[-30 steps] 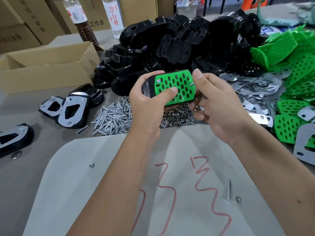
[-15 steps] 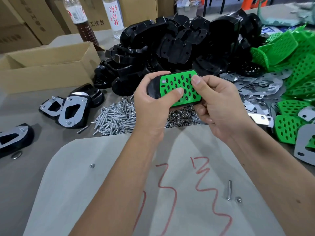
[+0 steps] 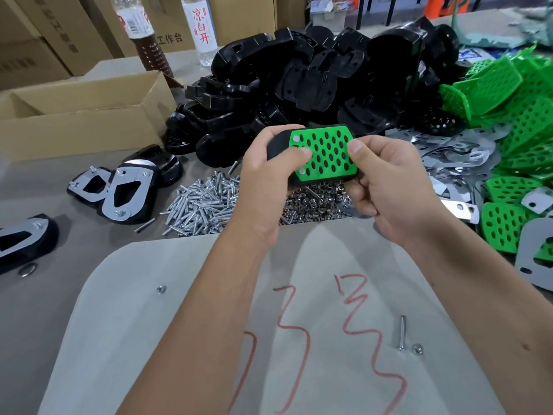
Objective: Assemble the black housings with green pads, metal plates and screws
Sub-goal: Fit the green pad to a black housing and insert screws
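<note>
I hold a black housing [image 3: 276,145] with a perforated green pad [image 3: 324,155] on top, above the screw pile. My left hand [image 3: 266,181] grips its left end, thumb pressing on the pad. My right hand [image 3: 389,187] grips the right end, thumb on the pad's edge, fingers curled underneath. Two screw heads show in the pad's left corners. Loose screws [image 3: 203,205] and nuts [image 3: 314,205] lie in piles just below. Black housings [image 3: 314,70] are heaped behind, green pads [image 3: 514,115] and metal plates [image 3: 449,157] at right.
Finished housings with metal plates [image 3: 125,190] lie at left beside an open cardboard box [image 3: 80,115]. Two bottles [image 3: 200,28] stand at the back. A grey board with red marks [image 3: 209,324] lies in front, carrying a loose screw [image 3: 402,332] and a nut [image 3: 160,289].
The housing has been tilted and shifted slightly, so the pad faces me more squarely. My right thumb moved from the pad's top right corner down onto its right edge.
</note>
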### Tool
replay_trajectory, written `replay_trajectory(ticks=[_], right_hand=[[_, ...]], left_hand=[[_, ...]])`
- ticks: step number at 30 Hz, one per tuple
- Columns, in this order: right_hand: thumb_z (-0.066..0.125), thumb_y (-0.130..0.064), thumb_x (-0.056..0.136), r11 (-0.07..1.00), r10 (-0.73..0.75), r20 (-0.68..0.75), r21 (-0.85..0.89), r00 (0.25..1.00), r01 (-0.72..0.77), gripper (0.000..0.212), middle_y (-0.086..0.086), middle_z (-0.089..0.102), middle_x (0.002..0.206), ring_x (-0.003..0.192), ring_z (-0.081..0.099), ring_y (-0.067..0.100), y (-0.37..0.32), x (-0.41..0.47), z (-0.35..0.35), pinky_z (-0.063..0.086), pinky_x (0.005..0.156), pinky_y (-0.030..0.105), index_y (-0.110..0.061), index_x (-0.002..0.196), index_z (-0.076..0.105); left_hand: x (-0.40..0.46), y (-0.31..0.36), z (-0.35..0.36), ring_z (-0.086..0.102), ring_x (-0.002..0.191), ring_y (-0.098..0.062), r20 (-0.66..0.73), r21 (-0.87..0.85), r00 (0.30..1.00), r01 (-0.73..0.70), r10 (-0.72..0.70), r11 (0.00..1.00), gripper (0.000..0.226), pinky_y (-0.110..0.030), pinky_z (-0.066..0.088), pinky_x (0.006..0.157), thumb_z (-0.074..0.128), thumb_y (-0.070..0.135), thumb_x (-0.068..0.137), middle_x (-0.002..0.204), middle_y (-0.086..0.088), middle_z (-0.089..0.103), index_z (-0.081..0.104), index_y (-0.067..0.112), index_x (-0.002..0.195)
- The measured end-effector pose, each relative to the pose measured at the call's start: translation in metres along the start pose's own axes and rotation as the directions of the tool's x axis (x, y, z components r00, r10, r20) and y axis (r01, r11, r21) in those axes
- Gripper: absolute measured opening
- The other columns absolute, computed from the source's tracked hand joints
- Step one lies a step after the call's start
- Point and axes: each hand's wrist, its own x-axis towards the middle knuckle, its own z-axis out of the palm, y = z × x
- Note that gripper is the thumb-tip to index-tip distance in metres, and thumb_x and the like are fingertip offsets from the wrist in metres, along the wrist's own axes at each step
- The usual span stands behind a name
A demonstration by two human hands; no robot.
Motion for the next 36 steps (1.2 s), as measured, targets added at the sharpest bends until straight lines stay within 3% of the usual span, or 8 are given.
replay_trajectory(ticks=[3, 4, 7, 9, 11, 15, 29, 36], right_hand=[[0.049, -0.016, 0.111, 1.0, 0.008, -0.044, 0.009, 0.999, -0.008, 0.022, -0.011, 0.05, 0.051, 0.039, 0.039, 0.008, -0.001, 0.001, 0.0, 0.021, 0.036, 0.015, -0.011, 0.093, 0.062], [0.049, -0.016, 0.111, 1.0, 0.0, -0.062, 0.012, 0.998, 0.0, 0.022, -0.011, 0.052, 0.052, 0.039, 0.039, 0.007, -0.001, 0.0, 0.0, 0.022, 0.036, 0.015, -0.01, 0.094, 0.062], [0.049, -0.016, 0.111, 0.999, -0.045, -0.139, -0.003, 0.989, 0.045, 0.021, 0.006, 0.06, 0.075, 0.041, 0.04, 0.009, -0.004, 0.0, -0.001, 0.025, 0.035, 0.016, -0.009, 0.095, 0.061], [0.048, -0.015, 0.111, 0.998, -0.068, -0.183, -0.02, 0.981, 0.066, 0.021, 0.017, 0.059, 0.087, 0.041, 0.04, 0.01, -0.006, 0.001, -0.002, 0.025, 0.036, 0.016, -0.009, 0.095, 0.06], [0.048, -0.014, 0.111, 0.996, -0.09, -0.203, -0.034, 0.975, 0.085, 0.02, 0.019, 0.057, 0.088, 0.041, 0.039, 0.011, -0.006, 0.001, -0.001, 0.025, 0.035, 0.017, -0.008, 0.095, 0.06], [0.049, -0.015, 0.11, 0.991, -0.121, -0.199, -0.073, 0.972, 0.109, 0.02, 0.016, 0.059, 0.086, 0.041, 0.041, 0.011, -0.006, 0.001, -0.001, 0.026, 0.036, 0.016, -0.01, 0.096, 0.061], [0.051, -0.018, 0.11, 0.99, -0.122, -0.101, -0.087, 0.987, 0.113, 0.02, 0.01, 0.058, 0.08, 0.043, 0.041, 0.01, -0.001, 0.001, -0.001, 0.027, 0.038, 0.016, -0.014, 0.092, 0.061], [0.061, -0.02, 0.105, 0.994, -0.107, -0.051, -0.022, 0.993, 0.106, 0.013, 0.006, 0.07, 0.084, 0.044, 0.044, 0.009, -0.003, 0.0, -0.007, 0.026, 0.036, 0.016, -0.014, 0.094, 0.065]], left_hand=[[0.002, 0.002, -0.001, 0.069, 0.099, -0.021, 0.05, -0.002, 0.998, 0.045, -0.045, 0.999, 0.035, -0.048, 0.058, 0.09, 0.052, 0.025, 0.079, 0.111, -0.013, 0.073, 0.069, 0.019, 0.11], [0.003, 0.001, -0.002, 0.069, 0.096, -0.016, 0.044, 0.012, 0.998, 0.045, -0.045, 0.999, 0.031, -0.048, 0.059, 0.09, 0.051, 0.027, 0.084, 0.106, -0.008, 0.075, 0.069, 0.021, 0.109], [0.007, -0.003, -0.007, 0.063, 0.072, -0.007, -0.071, 0.149, 0.997, -0.005, 0.016, 0.989, 0.015, -0.04, 0.063, 0.071, 0.057, 0.024, 0.101, 0.082, 0.006, 0.066, 0.068, 0.019, 0.11], [0.008, -0.006, -0.009, 0.06, 0.064, -0.012, -0.067, 0.17, 0.998, -0.003, 0.015, 0.985, 0.014, -0.033, 0.059, 0.061, 0.065, 0.024, 0.1, 0.083, -0.001, 0.062, 0.069, 0.017, 0.111], [0.006, -0.006, -0.009, 0.064, 0.062, -0.018, -0.031, 0.075, 0.998, 0.053, -0.051, 0.996, 0.015, -0.032, 0.06, 0.059, 0.071, 0.019, 0.098, 0.084, -0.01, 0.065, 0.07, 0.014, 0.112], [0.006, -0.008, -0.007, 0.07, 0.065, -0.022, -0.026, -0.01, 0.995, 0.094, -0.095, 0.995, 0.013, -0.032, 0.062, 0.06, 0.076, 0.01, 0.094, 0.076, -0.01, 0.07, 0.07, 0.007, 0.105], [0.011, -0.01, -0.01, 0.053, 0.046, -0.012, -0.124, 0.062, 0.988, 0.096, -0.088, 0.993, 0.022, -0.021, 0.04, 0.041, 0.077, -0.001, 0.083, 0.06, -0.005, 0.063, 0.058, 0.008, 0.079], [0.01, -0.007, -0.012, 0.054, 0.051, -0.012, -0.097, 0.14, 0.995, 0.04, -0.026, 0.989, 0.016, -0.023, 0.043, 0.045, 0.078, 0.004, 0.087, 0.064, -0.002, 0.065, 0.062, 0.004, 0.09]])
